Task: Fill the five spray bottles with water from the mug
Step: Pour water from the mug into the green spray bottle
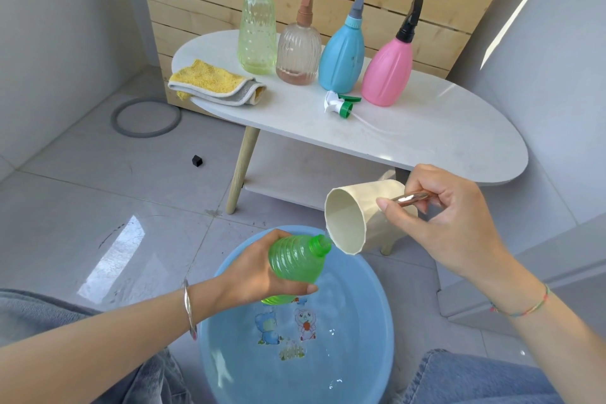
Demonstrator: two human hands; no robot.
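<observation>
The left hand (259, 275) is holding the uncapped green spray bottle (295, 261) tilted over the blue basin (370, 311), fingers curled round it. The right hand (449, 223) is gripping the cream mug (357, 220) by its handle with curled fingers, tipping its lip at the bottle's mouth. A row of four capped spray bottles (298, 49) is standing along the desk's (433, 131) back edge.

Yellow cloth (214, 81) on white table (442, 134) – blue basin (370, 305) below, grey ring (146, 134) on floor.

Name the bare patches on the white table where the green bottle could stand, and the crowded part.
Bare: the right end of the table, past the pink bottle; a patch between cloth and spray head. Crowded: the back, along the bottle row.
</observation>
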